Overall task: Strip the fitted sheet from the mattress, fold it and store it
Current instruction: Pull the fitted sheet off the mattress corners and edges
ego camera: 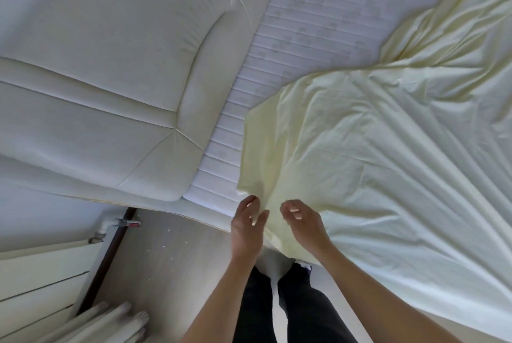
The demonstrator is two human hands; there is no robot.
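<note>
Head cam looking down: the pale yellow fitted sheet (374,148) is bunched across the right half of the frame, with the bare quilted mattress (304,24) showing up the middle. Left hand (248,227) pinches the sheet's near corner at bottom centre. Right hand (303,222) has fingers curled at the fabric just beside it; can't tell whether it's actually gripping. White duvet (110,65) fills the upper left.

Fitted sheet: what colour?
Pale yellow, plain with no pattern; the fitted sheet shows best in the head view, the only one, against the white quilted mattress.

Home bedroom, mattress (318,18), duvet (110,65) (radiator (41,268) nearby)
</note>
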